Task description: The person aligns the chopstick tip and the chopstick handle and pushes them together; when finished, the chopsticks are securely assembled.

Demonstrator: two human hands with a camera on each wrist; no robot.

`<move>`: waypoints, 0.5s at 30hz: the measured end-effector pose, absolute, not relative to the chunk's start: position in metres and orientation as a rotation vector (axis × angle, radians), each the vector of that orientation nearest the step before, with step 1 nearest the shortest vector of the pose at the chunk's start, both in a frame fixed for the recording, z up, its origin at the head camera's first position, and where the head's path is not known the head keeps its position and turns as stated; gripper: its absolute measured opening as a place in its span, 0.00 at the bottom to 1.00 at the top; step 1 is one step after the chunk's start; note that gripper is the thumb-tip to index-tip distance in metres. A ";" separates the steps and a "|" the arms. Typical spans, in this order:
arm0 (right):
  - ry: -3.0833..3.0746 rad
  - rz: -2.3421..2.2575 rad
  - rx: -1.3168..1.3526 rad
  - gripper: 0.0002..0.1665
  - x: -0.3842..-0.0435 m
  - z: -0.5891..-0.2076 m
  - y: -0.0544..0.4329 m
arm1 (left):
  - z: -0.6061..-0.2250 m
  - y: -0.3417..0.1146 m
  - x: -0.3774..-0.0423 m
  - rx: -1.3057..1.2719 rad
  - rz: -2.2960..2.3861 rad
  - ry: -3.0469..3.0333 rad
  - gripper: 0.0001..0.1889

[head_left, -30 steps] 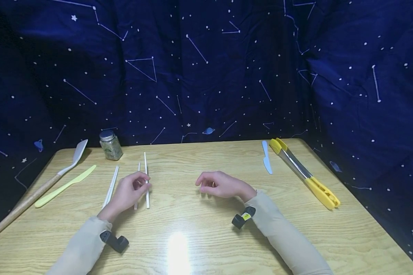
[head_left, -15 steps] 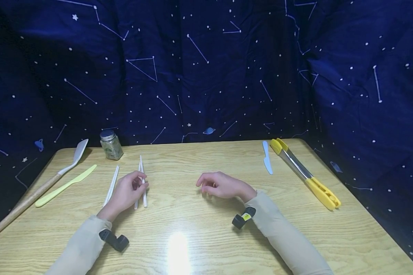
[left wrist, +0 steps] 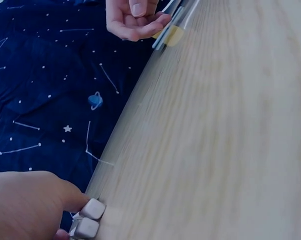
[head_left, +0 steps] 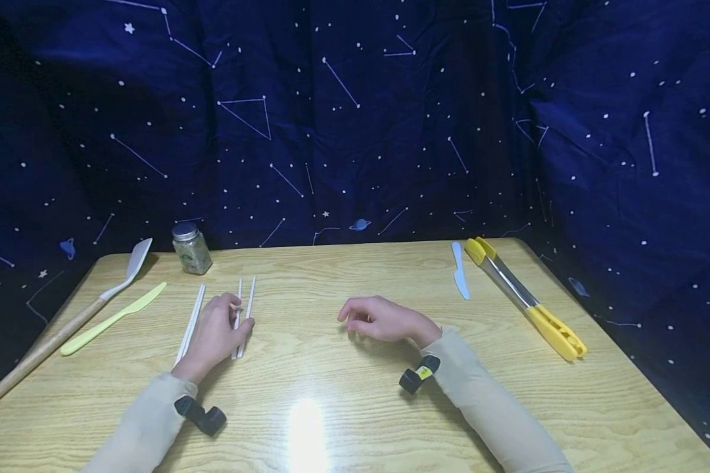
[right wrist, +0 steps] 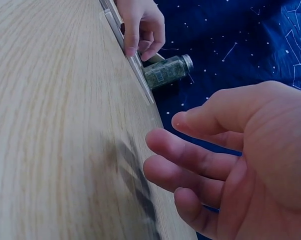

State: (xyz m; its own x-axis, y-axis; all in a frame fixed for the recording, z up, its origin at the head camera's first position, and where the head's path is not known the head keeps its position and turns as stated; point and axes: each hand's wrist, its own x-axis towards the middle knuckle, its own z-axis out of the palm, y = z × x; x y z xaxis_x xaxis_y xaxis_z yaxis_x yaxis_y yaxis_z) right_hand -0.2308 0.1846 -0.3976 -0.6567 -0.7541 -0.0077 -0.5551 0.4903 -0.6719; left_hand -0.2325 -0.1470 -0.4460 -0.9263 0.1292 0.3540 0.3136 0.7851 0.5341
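Observation:
My left hand [head_left: 215, 332] is over a pair of white chopsticks lying on the table, its thumb against the right chopstick [head_left: 250, 301] and its curled fingers by the left chopstick [head_left: 239, 289]. The left wrist view shows the blunt chopstick ends [left wrist: 88, 226] close together beside the thumb. Another pair of white chopsticks [head_left: 190, 322] lies just left of that hand, partly hidden by it. My right hand [head_left: 384, 318] hovers above the middle of the table with loosely bent fingers; the right wrist view shows nothing in its fingers [right wrist: 190, 170].
At the left lie a yellow-green knife [head_left: 115, 320] and a spatula [head_left: 77, 322] with a wooden handle. A seasoning jar [head_left: 192, 249] stands at the back edge. Toward the right are a light-blue knife [head_left: 459, 270] and yellow-ended tongs [head_left: 523, 299]. A dark starry curtain [head_left: 355, 131] hangs behind.
The right chopstick shifted left against its neighbour, then its far end swung out right again. My left hand has lowered slightly and its thumb spread. My right hand stays nearly still.

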 end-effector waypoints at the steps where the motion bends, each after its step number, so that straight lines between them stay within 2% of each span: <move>1: 2.439 -0.933 -1.104 0.12 -0.231 -0.397 0.185 | -0.445 -0.146 -0.232 -0.316 -0.874 -2.688 0.20; 5: 2.439 -0.939 -1.093 0.12 -0.231 -0.395 0.186 | -0.442 -0.144 -0.230 -0.241 -0.890 -2.708 0.21; 15: 2.384 -0.988 -1.102 0.12 -0.229 -0.395 0.188 | -0.440 -0.143 -0.226 -0.223 -0.931 -2.682 0.14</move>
State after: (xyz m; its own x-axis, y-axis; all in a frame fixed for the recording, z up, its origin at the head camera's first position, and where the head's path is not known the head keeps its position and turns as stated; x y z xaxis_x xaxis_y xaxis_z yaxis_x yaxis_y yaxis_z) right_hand -0.2294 0.1876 -0.3948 -0.6447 -0.7644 -0.0110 -0.5326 0.4594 -0.7108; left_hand -0.2258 -0.1427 -0.4397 -0.9453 0.0499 0.3224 0.2389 0.7788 0.5801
